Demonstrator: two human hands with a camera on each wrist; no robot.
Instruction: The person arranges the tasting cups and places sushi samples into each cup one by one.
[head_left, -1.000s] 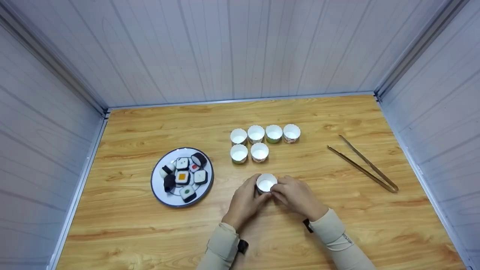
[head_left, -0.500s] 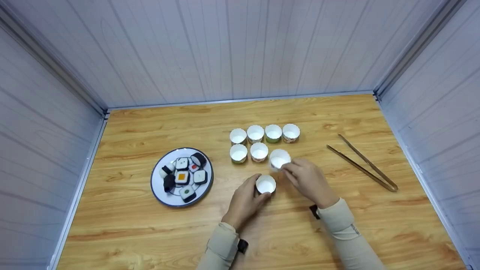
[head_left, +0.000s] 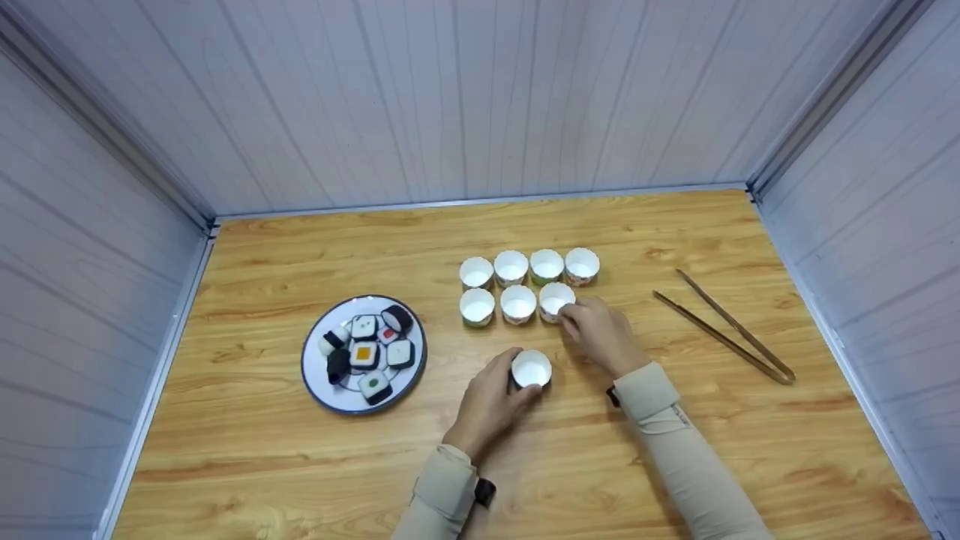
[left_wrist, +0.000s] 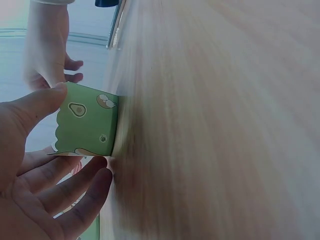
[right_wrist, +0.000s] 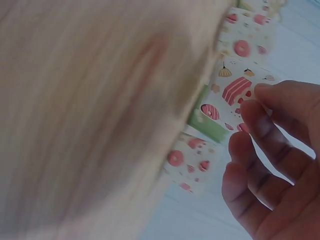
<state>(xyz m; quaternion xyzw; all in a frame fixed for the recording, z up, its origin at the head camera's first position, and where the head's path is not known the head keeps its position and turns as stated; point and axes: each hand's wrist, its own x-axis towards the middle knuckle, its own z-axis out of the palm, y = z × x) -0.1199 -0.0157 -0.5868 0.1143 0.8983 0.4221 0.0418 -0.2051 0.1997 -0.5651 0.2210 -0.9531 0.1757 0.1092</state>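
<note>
In the head view my left hand (head_left: 489,399) holds a small green paper baking cup (left_wrist: 86,125) with an avocado print, thumb and fingers at its sides. That cup stands upright on the table. My right hand (head_left: 602,337) pinches the rim of a white paper baking cup (right_wrist: 231,95) printed with pink cake, at the right end of the front row. Beside it in that row are a cup with a reddish print (head_left: 518,303) and a green cup (head_left: 477,306). Several more cups form the row behind, such as the rightmost cup (head_left: 582,265).
To the left, a blue-rimmed white plate (head_left: 319,382) bears several sushi pieces (head_left: 365,355). Gold-coloured tongs (head_left: 720,334) lie spread on the right side of the wooden table (head_left: 300,472). Pale panel walls (head_left: 480,97) stand at the back and both sides.
My right hand has lifted a cup out from the one in my left hand. It has carried that cup up to the front row's right end. The left hand has stayed in place.
</note>
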